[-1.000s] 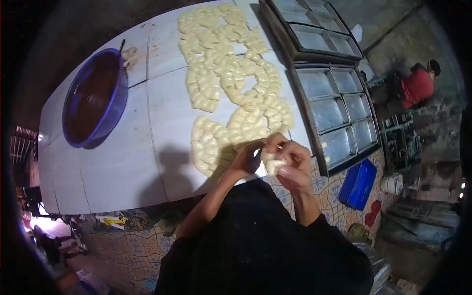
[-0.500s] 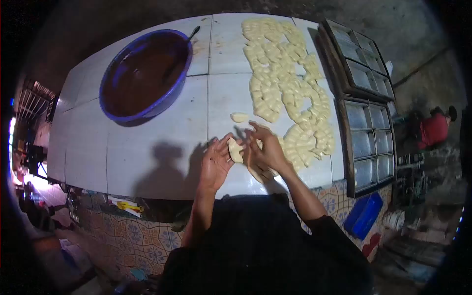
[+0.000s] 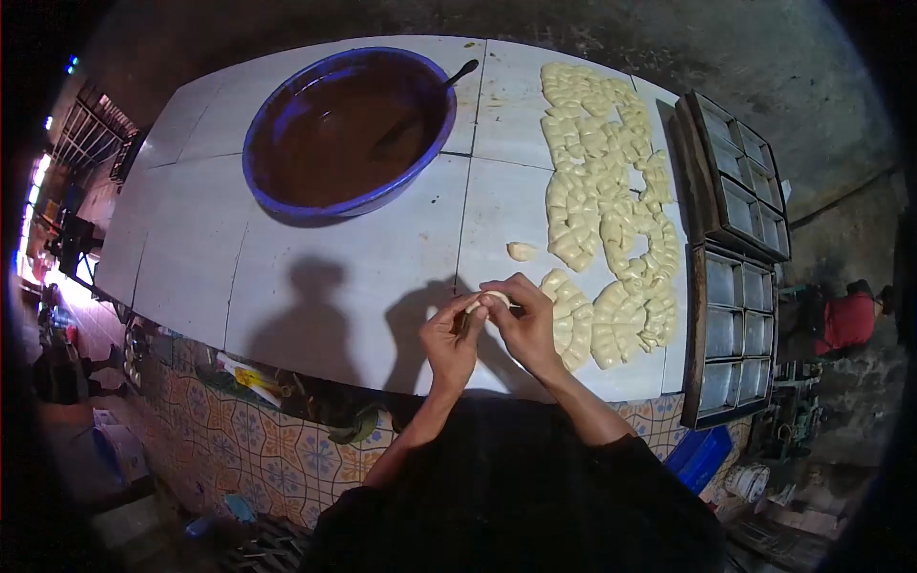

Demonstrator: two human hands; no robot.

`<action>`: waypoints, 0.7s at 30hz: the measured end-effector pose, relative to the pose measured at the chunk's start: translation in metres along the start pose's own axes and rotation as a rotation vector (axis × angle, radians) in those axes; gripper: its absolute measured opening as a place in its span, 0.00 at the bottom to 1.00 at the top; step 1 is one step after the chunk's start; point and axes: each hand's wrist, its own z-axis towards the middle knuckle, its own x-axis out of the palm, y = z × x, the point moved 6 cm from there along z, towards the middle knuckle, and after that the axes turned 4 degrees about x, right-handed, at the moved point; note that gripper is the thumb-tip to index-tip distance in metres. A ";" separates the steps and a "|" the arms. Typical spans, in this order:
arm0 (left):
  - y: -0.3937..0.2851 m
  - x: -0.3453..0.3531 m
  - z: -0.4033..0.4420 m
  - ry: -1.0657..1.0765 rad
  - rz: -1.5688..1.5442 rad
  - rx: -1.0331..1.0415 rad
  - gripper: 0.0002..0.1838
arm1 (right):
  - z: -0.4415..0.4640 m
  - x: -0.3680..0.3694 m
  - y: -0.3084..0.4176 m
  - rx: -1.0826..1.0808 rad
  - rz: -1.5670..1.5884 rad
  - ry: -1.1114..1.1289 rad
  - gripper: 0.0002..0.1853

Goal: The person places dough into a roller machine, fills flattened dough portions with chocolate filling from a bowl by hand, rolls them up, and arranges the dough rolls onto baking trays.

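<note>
Between the fingers of both hands is a small piece of pale dough [image 3: 491,300], partly covered by the fingertips. My left hand [image 3: 451,342] pinches it from the left, thumb up. From the right, my right hand [image 3: 527,323] presses on it with thumb and fingers. Just beyond the hands, a single filled-looking dough piece [image 3: 522,251] lies alone on the white tiled table [image 3: 382,258]. To the right spreads a mass of many pale, glossy dough pieces [image 3: 583,220] packed side by side.
A blue basin [image 3: 420,172] of brown filling, with a dark-handled utensil [image 3: 462,73], stands at the back left. Metal baking trays with compartments [image 3: 734,329] line the right edge. A blue crate [image 3: 699,456] is below them. A person in red [image 3: 846,323] is at far right.
The dough piece lay open against my left fingers; now both hands have come together and pinch it. The camera view has shifted, so the table's contents appear farther right.
</note>
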 end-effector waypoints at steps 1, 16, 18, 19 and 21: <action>0.006 -0.005 -0.001 -0.036 0.018 -0.061 0.10 | 0.007 0.001 -0.015 0.040 -0.034 0.039 0.13; 0.009 -0.022 0.170 0.438 -0.684 -0.147 0.49 | 0.062 0.033 -0.048 0.278 0.718 0.424 0.58; -0.026 -0.038 0.248 0.184 0.021 -0.084 0.39 | 0.069 0.031 -0.055 0.287 0.799 0.353 0.53; -0.013 -0.056 0.290 0.252 0.580 -0.141 0.35 | 0.071 0.031 -0.058 0.276 0.758 0.313 0.51; 0.009 -0.062 0.318 0.226 0.915 -0.211 0.38 | 0.072 0.031 -0.064 0.306 0.761 0.258 0.47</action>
